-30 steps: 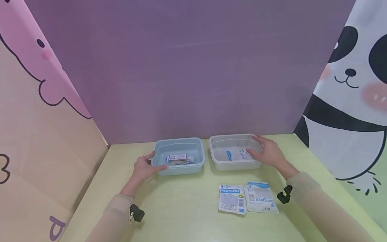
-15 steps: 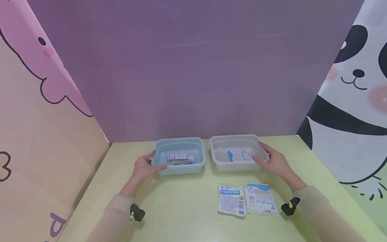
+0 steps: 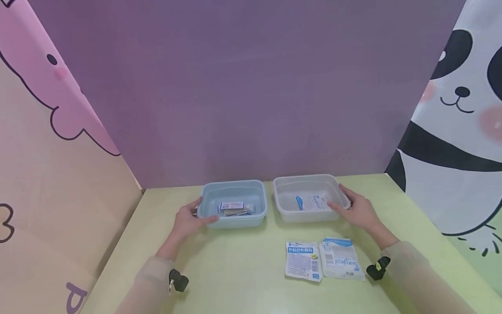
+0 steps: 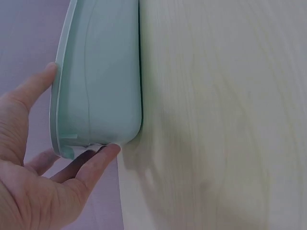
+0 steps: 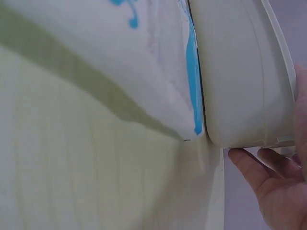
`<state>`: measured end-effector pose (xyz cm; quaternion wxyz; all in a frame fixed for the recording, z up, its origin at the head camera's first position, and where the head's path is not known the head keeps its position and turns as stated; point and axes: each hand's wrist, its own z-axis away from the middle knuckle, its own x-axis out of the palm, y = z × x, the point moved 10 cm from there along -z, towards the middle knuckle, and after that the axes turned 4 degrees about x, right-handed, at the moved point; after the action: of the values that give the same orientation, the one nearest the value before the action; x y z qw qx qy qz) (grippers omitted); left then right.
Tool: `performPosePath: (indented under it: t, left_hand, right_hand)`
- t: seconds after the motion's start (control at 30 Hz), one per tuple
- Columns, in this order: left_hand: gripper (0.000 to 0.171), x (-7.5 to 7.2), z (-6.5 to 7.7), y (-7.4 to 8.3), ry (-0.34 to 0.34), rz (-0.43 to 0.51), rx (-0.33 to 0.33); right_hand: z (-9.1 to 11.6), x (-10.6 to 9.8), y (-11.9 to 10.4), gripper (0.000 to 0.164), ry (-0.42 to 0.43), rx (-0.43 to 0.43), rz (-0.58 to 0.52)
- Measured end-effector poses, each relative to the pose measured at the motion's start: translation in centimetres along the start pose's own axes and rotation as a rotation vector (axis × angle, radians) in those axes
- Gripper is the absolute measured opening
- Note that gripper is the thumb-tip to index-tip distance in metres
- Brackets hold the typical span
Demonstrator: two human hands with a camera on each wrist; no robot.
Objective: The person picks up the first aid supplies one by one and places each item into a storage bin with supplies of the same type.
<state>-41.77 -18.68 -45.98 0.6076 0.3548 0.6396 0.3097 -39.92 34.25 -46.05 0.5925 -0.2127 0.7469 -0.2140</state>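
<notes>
My left hand [image 3: 186, 221] grips the left end of a light blue plastic box [image 3: 235, 223], thumb on the near rim and fingers along the side wall. In the left wrist view the fingertips [image 4: 111, 149] touch the box's end. Inside lie a small printed packet [image 3: 232, 205] and a bundle of thin sticks in clear wrap [image 3: 239, 212]. My right hand [image 3: 361, 212] holds the right end of a white plastic box [image 3: 306, 216], its thumb over the near rim. A packet marked "Surgical" [image 3: 311, 202] lies in that box.
Two flat packets lie side by side on the table [image 3: 235, 270] in front of the white box: a printed dressing packet [image 3: 303, 261] and a second "Surgical" packet [image 3: 341, 259]. A purple panel [image 3: 251, 87] stands behind the boxes, with cartoon-printed panels at both sides.
My right hand has shifted a little to the right, from over the white box's corner to its right end. The left hand stays on the blue box.
</notes>
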Motion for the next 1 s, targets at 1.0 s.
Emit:
performPosePath:
  t: [1.0]
  left_hand:
    - [0.102,8.2,5.1,16.4,-0.018,-0.406,0.575]
  right_hand:
    - [0.3,-0.2,-0.6,0.096,-0.069,0.009,0.049]
